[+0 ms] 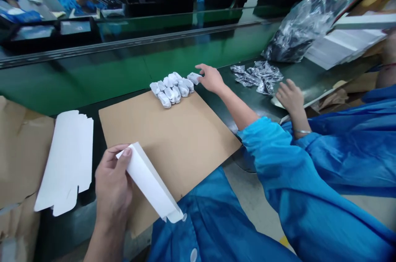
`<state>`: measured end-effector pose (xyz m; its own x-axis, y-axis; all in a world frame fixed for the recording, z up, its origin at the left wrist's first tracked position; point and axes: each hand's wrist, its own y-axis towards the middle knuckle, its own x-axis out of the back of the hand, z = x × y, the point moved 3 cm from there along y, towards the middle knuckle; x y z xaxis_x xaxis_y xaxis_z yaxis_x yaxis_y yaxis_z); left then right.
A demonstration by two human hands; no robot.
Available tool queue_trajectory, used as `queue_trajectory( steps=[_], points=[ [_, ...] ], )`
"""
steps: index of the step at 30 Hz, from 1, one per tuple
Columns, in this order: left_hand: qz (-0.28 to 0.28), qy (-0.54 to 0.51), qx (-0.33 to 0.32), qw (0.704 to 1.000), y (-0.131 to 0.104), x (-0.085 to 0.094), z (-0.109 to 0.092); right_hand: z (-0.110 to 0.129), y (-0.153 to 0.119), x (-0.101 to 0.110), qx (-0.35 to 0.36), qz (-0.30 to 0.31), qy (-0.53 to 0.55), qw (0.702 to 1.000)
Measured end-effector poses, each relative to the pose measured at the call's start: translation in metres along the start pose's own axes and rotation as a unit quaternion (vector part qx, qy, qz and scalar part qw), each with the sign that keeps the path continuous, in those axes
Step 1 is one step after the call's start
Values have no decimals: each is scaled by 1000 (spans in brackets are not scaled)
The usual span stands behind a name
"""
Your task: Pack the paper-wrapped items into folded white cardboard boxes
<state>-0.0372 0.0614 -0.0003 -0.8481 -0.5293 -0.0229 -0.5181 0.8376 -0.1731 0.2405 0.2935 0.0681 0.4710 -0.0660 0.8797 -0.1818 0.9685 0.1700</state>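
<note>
A long, narrow white carton [151, 181] is in my left hand [114, 175], pinched at its upper end between thumb and fingers. It slants down over the brown cardboard sheet [173, 134] toward my lap. My right hand [212, 78] is stretched out to the sheet's far corner, its fingers apart. Its fingertips are right at a small white wrapped packet [193, 78]; whether they touch it is hard to tell. Just left of that packet, several similar white wrapped packets [171, 87] lie in rows along the sheet's far edge.
Flat white carton blanks [69, 154] lie at left beside brown cardboard [23, 146]. Clear plastic-wrapped pieces [258, 75] and a large plastic bag [309, 22] are at right. A co-worker's hand [291, 96] is near them. A green ledge [123, 72] runs across the back.
</note>
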Motion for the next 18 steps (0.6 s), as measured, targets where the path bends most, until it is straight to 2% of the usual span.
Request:
queue_trajectory(
  steps=[3,6,8,9,12,14,16,18],
  points=[
    [-53,-15,-14,998,20,4,2,-21,45,-11,-13,26,-49,998],
    [-95,8,-56,994,29,9,4,-20,57,-25,-16,38,-87,995],
    [-93,128,-84,984,26,15,5,-20,50,-27,-37,25,-116,992],
    [-79,218,-104,967,21,19,4,-20,43,-26,-49,17,-131,990],
    [4,443,-200,874,2,23,0,-25,9,-18,-60,21,-165,984],
    [96,486,-308,813,-12,14,-4,-29,-17,-11,-36,54,-168,984],
    [206,489,-405,744,-21,-4,-3,-32,-37,-3,13,80,-164,983],
    [296,494,-458,677,-25,-24,2,-36,-51,1,84,120,-162,976]
  ],
)
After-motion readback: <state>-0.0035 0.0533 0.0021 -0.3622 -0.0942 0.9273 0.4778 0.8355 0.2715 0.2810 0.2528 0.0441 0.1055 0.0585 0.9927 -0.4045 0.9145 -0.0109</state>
